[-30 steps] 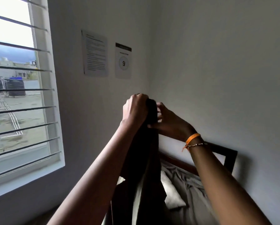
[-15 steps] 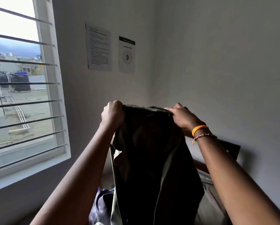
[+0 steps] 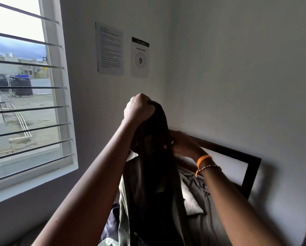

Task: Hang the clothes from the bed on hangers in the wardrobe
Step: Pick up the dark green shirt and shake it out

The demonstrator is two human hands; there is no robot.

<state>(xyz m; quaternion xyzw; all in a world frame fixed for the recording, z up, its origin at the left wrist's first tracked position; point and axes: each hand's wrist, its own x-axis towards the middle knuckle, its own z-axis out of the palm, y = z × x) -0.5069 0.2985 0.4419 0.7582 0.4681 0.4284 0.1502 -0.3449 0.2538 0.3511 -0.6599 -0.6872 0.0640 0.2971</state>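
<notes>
The person stands at the foot end of the bed (image 3: 210,206), facing the corner of the room, with a dark garment (image 3: 154,174) lifted up in front of them. The left hand (image 3: 139,110) is raised high in a tight fist around the bunched top of the cloth, so the rest hangs straight down in a long dark fall with paler olive edges showing at its sides. The right hand (image 3: 182,144) sits lower, just beside the hanging cloth at its right edge; its fingers look curled against the fabric as if pinching a fold, though shadow hides exactly how they close.

As for progress, I would say this is an early stage for this piece: it is up off the bed and being sorted out in the air, but no hanger is in sight and the wardrobe is not in view either, so the hanging itself remains to do. Rumpled grey bedding (image 3: 198,185) and a pale pillow (image 3: 191,201) lie below against the dark headboard (image 3: 237,153), and a bluish bit of cloth (image 3: 111,226) shows at lower left, possibly another item waiting. The barred window (image 3: 24,96) is to the left, with two paper notices (image 3: 123,52) on the wall.
</notes>
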